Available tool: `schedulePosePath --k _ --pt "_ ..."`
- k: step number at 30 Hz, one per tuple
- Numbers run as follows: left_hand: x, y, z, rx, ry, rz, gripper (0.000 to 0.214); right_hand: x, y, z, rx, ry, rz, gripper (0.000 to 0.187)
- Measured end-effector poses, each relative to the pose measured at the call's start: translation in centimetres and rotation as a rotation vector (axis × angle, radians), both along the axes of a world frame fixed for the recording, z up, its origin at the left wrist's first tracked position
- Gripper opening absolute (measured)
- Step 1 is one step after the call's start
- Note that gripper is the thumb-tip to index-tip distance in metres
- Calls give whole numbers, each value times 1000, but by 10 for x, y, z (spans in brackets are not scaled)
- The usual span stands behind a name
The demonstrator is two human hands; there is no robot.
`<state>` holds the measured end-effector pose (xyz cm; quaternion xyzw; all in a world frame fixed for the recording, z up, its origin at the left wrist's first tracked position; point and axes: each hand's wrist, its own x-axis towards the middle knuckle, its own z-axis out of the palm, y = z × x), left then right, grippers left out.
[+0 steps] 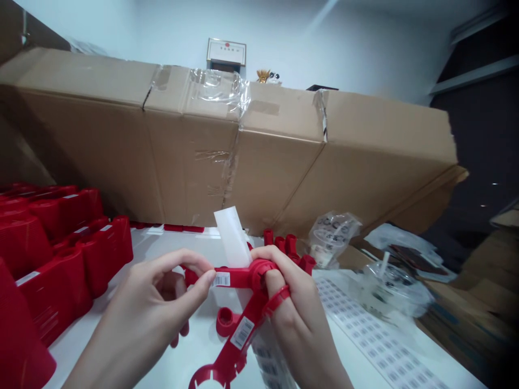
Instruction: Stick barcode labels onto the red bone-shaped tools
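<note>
My right hand (298,308) is wrapped round a red plastic part (239,277) with a long flat arm and a ring-like end. A red ring loops over one of its fingers. From the same hand rises a blank white strip (232,235), and a sheet of printed labels (270,359) hangs below. My left hand (158,302) pinches with thumb and index at the edge of a small white barcode label (221,279) on the flat arm. Below, a second red arm (233,348) carries a barcode label (242,332) and ends in an open ring. Whether both arms are joined is hidden.
Red plastic housings (60,286) crowd the left side. Behind stands a large cardboard box (194,151). Small red parts (290,244) lie beyond my right hand, one (226,321) between the hands. At right are a label sheet (373,335) and bagged cups (379,294).
</note>
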<state>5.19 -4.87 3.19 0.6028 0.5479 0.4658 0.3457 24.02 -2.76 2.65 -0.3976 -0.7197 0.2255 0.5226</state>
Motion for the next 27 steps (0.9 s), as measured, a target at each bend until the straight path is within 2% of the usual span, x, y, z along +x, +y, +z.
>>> schedulePosePath --k 5,8,12,15,17,21,27 --pt "-1 15 -13 90 -32 -24 27 0 1 -1 56 2 -13 30" --pt "0 24 -20 193 55 88 35 1 3 -3 79 9 -30 30" --pt "10 25 -20 246 333 292 41 -1 5 -7 106 46 -27 27" --pt "17 24 -21 255 427 324 52 -8 5 -12 101 79 24 26" --pt "19 25 -24 297 387 292 56 -12 6 -15 95 99 42 27" --pt "15 30 -29 328 211 238 41 -13 7 -18 108 97 36 27" --pt "13 41 -35 447 161 326 15 -11 7 -17 95 103 16 28"
